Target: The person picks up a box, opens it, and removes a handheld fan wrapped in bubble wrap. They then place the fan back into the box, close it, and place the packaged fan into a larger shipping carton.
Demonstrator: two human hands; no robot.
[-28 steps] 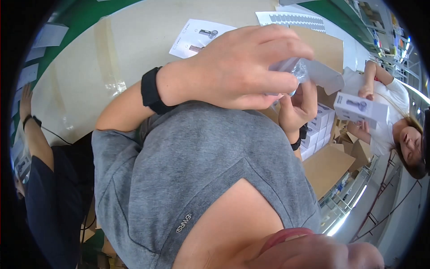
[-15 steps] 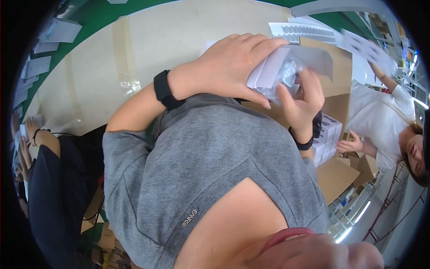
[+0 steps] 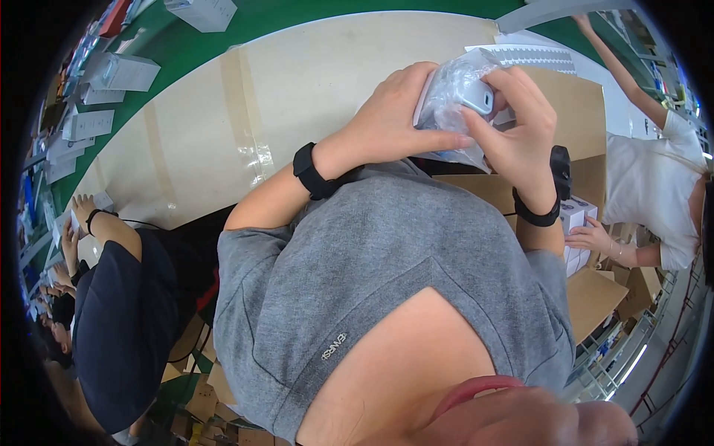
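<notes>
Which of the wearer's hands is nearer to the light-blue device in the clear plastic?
Right. The right hand has its thumb and fingers at the light-blue device; the left hand, mostly to its left, holds the clear plastic bag.

cream worktop (image 3: 320,74) spans the view, bowed by the lens, tan tape strips (image 3: 242,104) stuck across it, a white sheet with grey notched pattern (image 3: 532,56) at its far right, and beyond its edge a green surface (image 3: 275,33) carries white boxes (image 3: 128,72) toward the left.
</notes>
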